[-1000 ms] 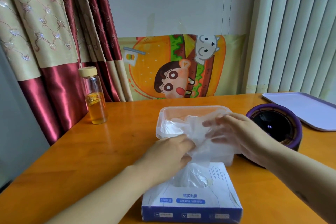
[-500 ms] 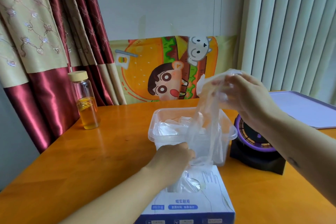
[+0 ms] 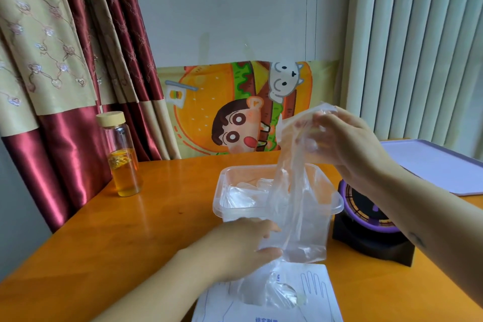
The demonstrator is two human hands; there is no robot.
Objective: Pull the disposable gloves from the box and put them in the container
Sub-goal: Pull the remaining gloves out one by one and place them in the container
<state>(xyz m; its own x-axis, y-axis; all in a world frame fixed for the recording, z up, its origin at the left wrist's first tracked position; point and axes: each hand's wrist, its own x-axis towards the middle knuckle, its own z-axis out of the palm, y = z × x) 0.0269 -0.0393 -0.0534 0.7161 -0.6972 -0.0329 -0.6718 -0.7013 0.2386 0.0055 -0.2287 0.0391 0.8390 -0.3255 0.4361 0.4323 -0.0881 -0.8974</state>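
A white and blue glove box (image 3: 308,303) lies at the table's near edge, with crumpled clear film poking from its opening. Behind it stands a clear plastic container (image 3: 337,204) with several clear gloves inside. My right hand (image 3: 347,146) is raised above the container's right side, pinching the top of a thin clear disposable glove (image 3: 290,191) that hangs stretched down in front of the container. My left hand (image 3: 243,248) sits low between box and container, fingers closed on the lower end of the same glove.
A glass bottle (image 3: 122,159) with a cork-coloured lid and amber liquid stands at the left. A black and purple round device (image 3: 366,219) sits right of the container. A lilac tray (image 3: 439,165) lies at the far right. Curtains and a cartoon poster back the wooden table (image 3: 125,238).
My right hand has risen from over the container to well above it, drawing the glove up and stretching it out. My left hand has stayed low by the box opening.
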